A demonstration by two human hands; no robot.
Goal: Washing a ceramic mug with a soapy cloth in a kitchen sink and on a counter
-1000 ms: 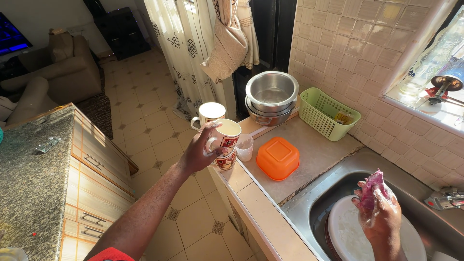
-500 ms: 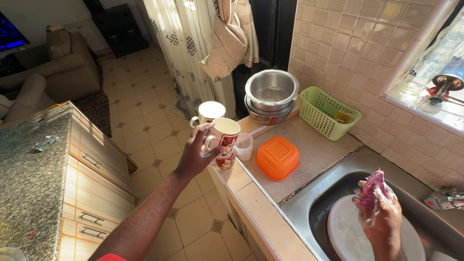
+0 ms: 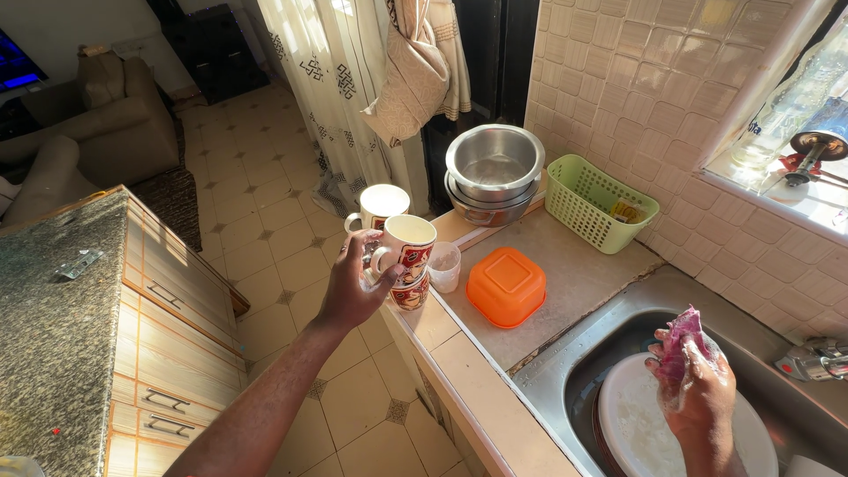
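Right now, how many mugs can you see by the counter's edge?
3. One white patterned ceramic mug is held in the left hand; a second matching mug sits under it on the counter; a third stands behind. Others may be hidden.

Single head view, looking steeply down, close over counter (image 3: pixel 565 283), sink (image 3: pixel 565 389)

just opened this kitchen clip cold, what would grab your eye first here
First, the left hand at the counter edge, its grip on the handle of a white mug with a red pattern, set on another like it. Next, the bright orange lidded box on the counter beside the mugs. At lower right, the right hand holds a purple scrubbing cloth over a white plate in the steel sink.
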